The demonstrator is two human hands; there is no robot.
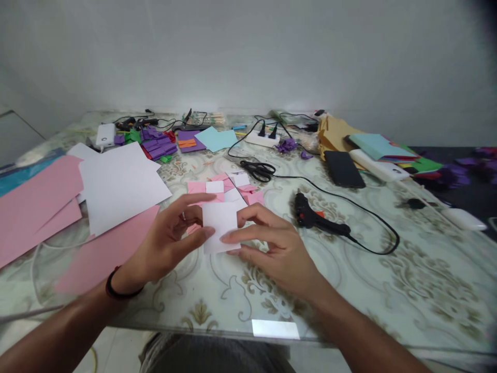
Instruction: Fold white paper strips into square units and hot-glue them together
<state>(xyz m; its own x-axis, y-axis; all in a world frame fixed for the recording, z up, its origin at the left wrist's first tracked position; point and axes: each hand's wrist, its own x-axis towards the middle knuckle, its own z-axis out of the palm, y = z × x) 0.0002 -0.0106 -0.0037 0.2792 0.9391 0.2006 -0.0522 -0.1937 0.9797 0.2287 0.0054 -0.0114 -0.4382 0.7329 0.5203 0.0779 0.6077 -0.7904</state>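
Observation:
Between my two hands a small white piece of paper (220,223) is held up over the table. My left hand (171,233) pinches its left edge, thumb on the near face and index finger raised by the top corner. On the right edge, the fingers of my right hand (277,243) close around the paper near its lower corner. Just behind it lie small pink paper pieces (254,198) and white paper pieces (241,180), partly hidden by the held sheet and my fingers.
Scissors (258,170) and a black glue gun (318,217) with its cord lie to the right. Large white sheets (120,186) and pink sheets (42,202) cover the left side. Farther back are a power strip (263,138), purple scraps (158,143) and a phone (344,169).

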